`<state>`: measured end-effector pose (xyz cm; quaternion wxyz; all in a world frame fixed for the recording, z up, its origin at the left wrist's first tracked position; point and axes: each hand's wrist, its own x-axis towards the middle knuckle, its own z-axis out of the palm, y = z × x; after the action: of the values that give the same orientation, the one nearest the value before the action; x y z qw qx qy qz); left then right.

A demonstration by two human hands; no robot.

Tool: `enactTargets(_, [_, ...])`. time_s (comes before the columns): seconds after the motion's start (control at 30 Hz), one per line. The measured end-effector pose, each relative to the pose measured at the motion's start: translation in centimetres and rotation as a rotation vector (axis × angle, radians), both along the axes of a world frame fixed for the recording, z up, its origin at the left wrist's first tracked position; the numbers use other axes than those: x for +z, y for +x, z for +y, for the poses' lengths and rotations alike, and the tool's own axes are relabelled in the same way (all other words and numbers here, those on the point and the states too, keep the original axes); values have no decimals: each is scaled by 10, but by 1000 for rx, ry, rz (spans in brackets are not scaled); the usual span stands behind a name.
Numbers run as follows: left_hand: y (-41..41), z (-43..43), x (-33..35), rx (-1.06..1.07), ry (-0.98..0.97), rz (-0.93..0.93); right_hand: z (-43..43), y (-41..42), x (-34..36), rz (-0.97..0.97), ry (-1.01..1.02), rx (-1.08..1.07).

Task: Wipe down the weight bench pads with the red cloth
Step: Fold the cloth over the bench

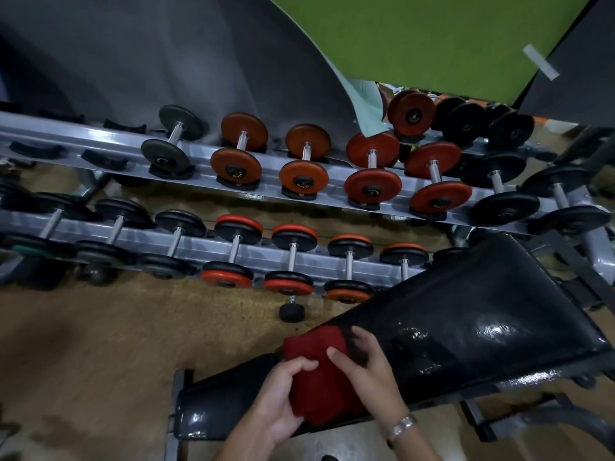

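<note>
A red cloth point(314, 374) lies folded on the lower end of the long black back pad point(472, 324) of the weight bench. My left hand point(279, 397) grips the cloth's near left edge, thumb on top. My right hand point(364, 364) holds its right side, fingers spread over cloth and pad; a watch is on that wrist. The back pad slopes up to the right and shines wet. The small black seat pad point(216, 407) sits below left of the cloth, also glossy.
A two-tier grey dumbbell rack point(199, 154) runs across the view behind the bench, loaded with several orange, red and black dumbbells. One small dumbbell point(292, 309) stands on the brown floor by the bench. A green wall panel point(416, 41) is at the top right.
</note>
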<state>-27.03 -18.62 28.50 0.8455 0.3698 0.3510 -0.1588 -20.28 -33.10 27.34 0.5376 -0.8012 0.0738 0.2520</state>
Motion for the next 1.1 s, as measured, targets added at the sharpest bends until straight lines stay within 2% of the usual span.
enactTargets(0.07, [1, 4, -3, -18, 31, -12, -8, 2, 2, 380, 276, 33])
enactTargets(0.13, [2, 8, -9, -15, 82, -13, -17, 2, 2, 499, 369, 121])
enactTargets(0.37, [-5, 26, -18, -165, 209, -4, -18, -3, -8, 377, 402, -35])
enactTargets(0.57, [-12, 39, -25, -120, 140, -46, -16, -5, -9, 408, 542, -38])
enactTargets(0.73, [-16, 45, -31, -119, 92, -41, -9, -5, -2, 381, 515, 39])
enactTargets(0.87, [-24, 58, -33, -264, 113, -31, 1, -5, 7, 393, 428, 118])
enactTargets(1.1, [-38, 91, -42, -543, 43, -95, 38, -14, 7, 468, 353, 209])
